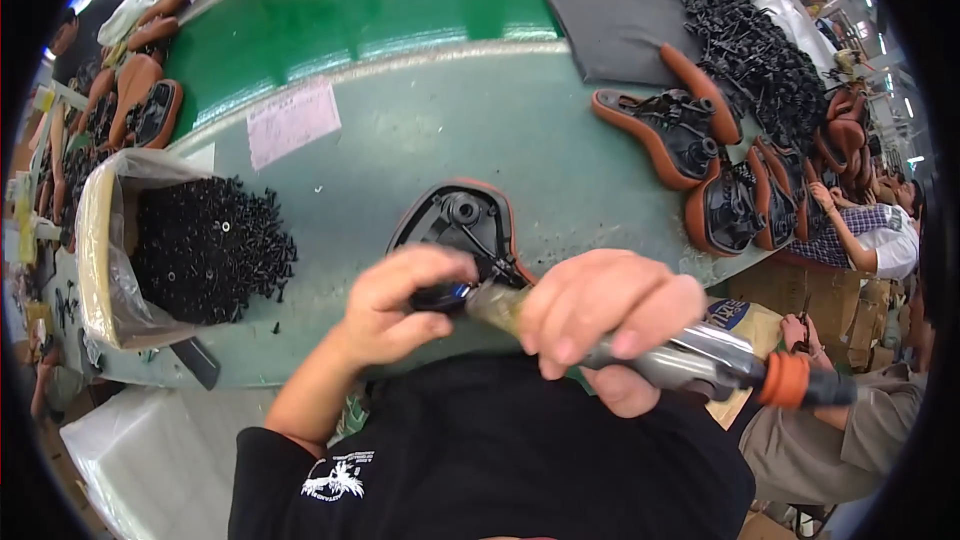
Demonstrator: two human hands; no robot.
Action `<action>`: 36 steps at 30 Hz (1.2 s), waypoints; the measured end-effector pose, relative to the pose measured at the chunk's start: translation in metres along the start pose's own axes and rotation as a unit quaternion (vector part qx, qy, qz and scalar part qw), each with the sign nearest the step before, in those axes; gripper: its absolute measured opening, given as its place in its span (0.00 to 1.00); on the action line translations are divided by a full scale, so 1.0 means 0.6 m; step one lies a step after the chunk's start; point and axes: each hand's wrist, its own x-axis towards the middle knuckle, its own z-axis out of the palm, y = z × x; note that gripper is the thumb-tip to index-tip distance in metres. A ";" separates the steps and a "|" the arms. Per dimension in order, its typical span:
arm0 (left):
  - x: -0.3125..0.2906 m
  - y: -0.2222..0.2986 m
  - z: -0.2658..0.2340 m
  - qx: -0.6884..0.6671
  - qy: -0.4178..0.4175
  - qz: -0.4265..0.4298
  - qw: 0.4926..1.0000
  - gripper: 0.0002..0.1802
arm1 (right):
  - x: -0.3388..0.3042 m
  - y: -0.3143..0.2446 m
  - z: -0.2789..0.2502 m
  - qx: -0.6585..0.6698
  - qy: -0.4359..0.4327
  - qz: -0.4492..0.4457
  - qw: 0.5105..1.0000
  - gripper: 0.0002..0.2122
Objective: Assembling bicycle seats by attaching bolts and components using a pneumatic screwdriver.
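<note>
My right hand (610, 320) is wrapped round a silver air screwdriver (690, 360) with an orange collar at its rear, lying sideways over the front of my shirt. Its front end points left, to my left hand (400, 305). The thumb and fingers of that hand are curled about a small dark piece (437, 298) with a spot of blue; I cannot tell its kind. Just beyond both hands a bicycle saddle (462, 210) rests underside up on the table, its black base and brown edge showing. My hands hide its near part.
At left, a plastic-lined box (100, 250) lies with black screws (210, 250) spilling from it. A pink paper (293, 125) is on the green table (420, 120). Brown saddles (655, 140) and a heap of black parts (760, 60) fill the right side. Another person (860, 230) sits there.
</note>
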 end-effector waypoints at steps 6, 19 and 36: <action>0.057 -0.079 -0.055 0.235 -0.048 -0.064 0.969 0.38 | -0.013 -0.008 -0.007 -0.139 0.063 0.067 0.986 0.12; 0.095 -0.188 -0.013 0.041 -0.083 -0.034 0.995 0.27 | -0.014 0.079 -0.046 -0.134 0.093 0.127 0.979 0.18; 0.091 -0.172 -0.006 0.029 -0.014 -0.103 0.994 0.15 | -0.007 0.193 -0.030 -0.186 0.067 0.164 0.966 0.11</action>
